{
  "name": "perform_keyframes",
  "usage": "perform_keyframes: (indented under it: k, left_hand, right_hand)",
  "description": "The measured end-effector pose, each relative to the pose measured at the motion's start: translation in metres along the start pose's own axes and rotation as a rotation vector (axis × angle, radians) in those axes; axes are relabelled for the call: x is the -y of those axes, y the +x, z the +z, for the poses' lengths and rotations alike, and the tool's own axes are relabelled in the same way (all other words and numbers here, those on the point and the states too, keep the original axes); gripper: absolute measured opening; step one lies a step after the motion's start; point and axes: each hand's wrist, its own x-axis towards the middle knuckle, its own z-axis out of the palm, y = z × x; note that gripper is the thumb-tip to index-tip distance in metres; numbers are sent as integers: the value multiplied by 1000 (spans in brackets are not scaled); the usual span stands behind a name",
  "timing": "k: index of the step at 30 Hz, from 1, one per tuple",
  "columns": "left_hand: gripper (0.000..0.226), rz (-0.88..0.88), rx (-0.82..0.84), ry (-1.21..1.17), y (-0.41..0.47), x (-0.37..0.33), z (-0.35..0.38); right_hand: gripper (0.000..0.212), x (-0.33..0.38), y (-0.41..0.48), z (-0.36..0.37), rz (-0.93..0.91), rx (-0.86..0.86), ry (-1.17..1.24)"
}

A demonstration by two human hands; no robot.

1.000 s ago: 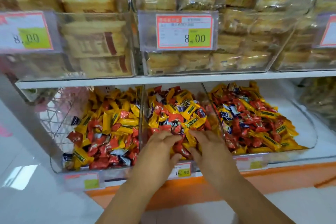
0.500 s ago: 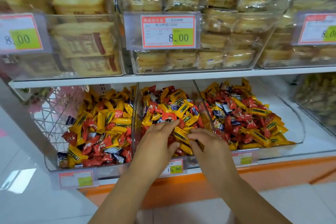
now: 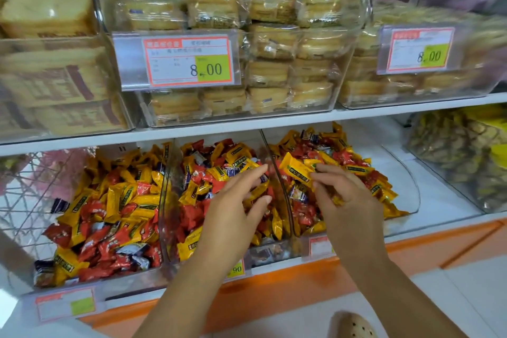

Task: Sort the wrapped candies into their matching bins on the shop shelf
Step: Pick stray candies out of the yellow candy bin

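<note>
1. Yellow foil-wrapped candy with a dark label (image 3: 297, 170) sits pinched in the right hand (image 3: 347, 202), at the thumb and fingertips (image 3: 319, 169). Its long axis runs up-left to down-right, raised just over the clear divider wall (image 3: 277, 173) between two bins.
2. The right hand is closed on that candy, fingers curled; more yellow wrappers look tucked under the palm, can't confirm.
3. The left hand (image 3: 236, 206) is spread loosely open, holds nothing, and hovers over the middle clear plastic bin (image 3: 211, 189), fingertips near the divider.
4. The held candy lies up-left of the right palm and just right of the left fingertips, so the right hand is the nearer.
5. The right clear plastic bin (image 3: 406, 189) lies directly below-right; the left clear plastic bin (image 3: 109, 200) is well apart.
6. All three bins mix red, yellow and blue wrappers, so the matching bin is unclear; likely next comes a short drop.
</note>
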Motion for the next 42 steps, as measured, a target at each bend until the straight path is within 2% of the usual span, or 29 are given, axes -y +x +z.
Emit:
perform_keyframes:
  k: [9, 12, 14, 16, 19, 23, 27, 29, 35, 38, 40, 42]
  left_hand:
    - [43, -16, 28, 113, 4, 9, 1]
    - [41, -19, 4, 121, 5, 10, -2]
    - [41, -9, 4, 122, 5, 9, -2]
    - [40, 15, 7, 140, 6, 6, 1]
    - [40, 59, 33, 171, 10, -1, 8]
    - [41, 104, 45, 191, 17, -6, 22]
    - [42, 132, 62, 220, 22, -6, 32]
    - [43, 137, 73, 244, 24, -4, 36]
    - [43, 126, 74, 280, 27, -1, 40]
    - [42, 120, 57, 286, 27, -1, 40]
    - [42, 119, 46, 295, 26, -3, 39]
    - [41, 115, 38, 301, 25, -4, 39]
  right_hand:
    - [19, -20, 6, 2, 82, 95, -62]
    - [23, -17, 11, -2, 203, 165, 9]
    - [26, -19, 17, -11, 305, 150, 45]
    - [26, -28, 24, -19, 352, 131, -2]
    - [27, -43, 30, -26, 394, 199, -102]
    - [32, -60, 35, -21, 291, 305, -223]
    - [54, -69, 34, -6, 217, 553, -346]
    - [55, -76, 32, 1, 169, 606, -400]
    - [27, -85, 36, 2, 215, 420, -233]
    - [23, -79, 39, -4, 188, 323, -172]
    - [23, -73, 41, -7, 149, 309, -116]
    - [25, -68, 40, -5, 110, 375, -101]
